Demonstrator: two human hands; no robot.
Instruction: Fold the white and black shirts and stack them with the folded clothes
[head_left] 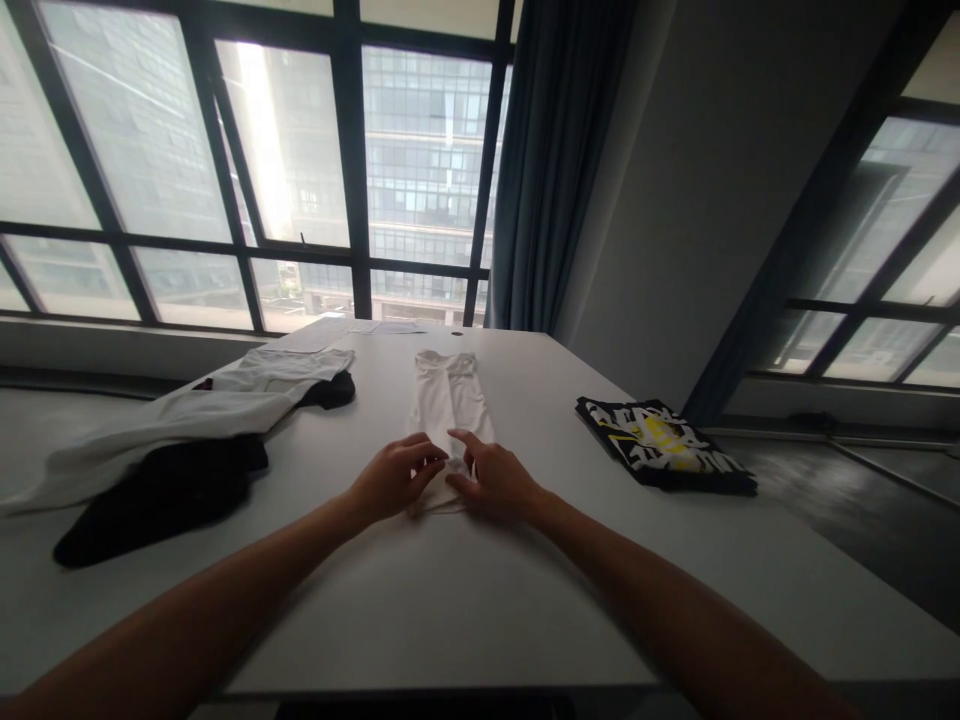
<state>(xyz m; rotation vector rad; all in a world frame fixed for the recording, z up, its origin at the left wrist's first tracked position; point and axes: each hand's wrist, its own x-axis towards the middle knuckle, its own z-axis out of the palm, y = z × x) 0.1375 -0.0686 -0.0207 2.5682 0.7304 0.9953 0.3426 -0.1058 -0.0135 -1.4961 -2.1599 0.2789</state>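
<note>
A long, narrow white garment (pixel 450 395) lies folded lengthwise on the white table (pixel 450 600), stretching away from me. My left hand (pixel 394 478) and my right hand (pixel 495 480) rest side by side on its near end. The fingers of both pinch the cloth there, and the fingertips almost meet over the near edge. That end of the garment is partly hidden under my hands.
A loose pile of white clothing (pixel 202 405) and black clothing (pixel 161 495) lies at the left. A folded black top with white and yellow print (pixel 664 445) sits at the right. Papers (pixel 379 327) lie at the far edge, before large windows and a curtain (pixel 551 160).
</note>
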